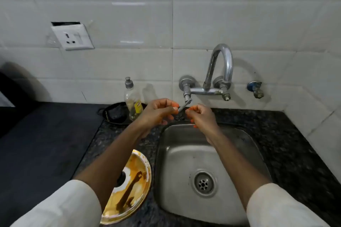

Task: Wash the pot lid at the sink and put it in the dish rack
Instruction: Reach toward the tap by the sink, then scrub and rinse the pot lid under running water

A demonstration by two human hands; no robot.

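Note:
The pot lid (135, 178) lies on the dark counter just left of the sink (186, 155). It is a steel lid smeared with orange-yellow residue, and my left forearm covers part of it. My left hand (156, 114) is raised at the wall tap (221, 64) and pinches the thin metal lever (185, 106) of its left valve. My right hand (203, 118) hovers close beside it over the sink's back edge, fingers curled in, holding nothing that I can see. No water shows at the spout. No dish rack is in view.
A nearly empty soap bottle (133, 100) stands at the wall left of the tap, beside a small black dish (115, 113) with a dark scrubber. A small valve (256, 89) sticks out of the wall on the right. A wall socket (72, 37) sits upper left.

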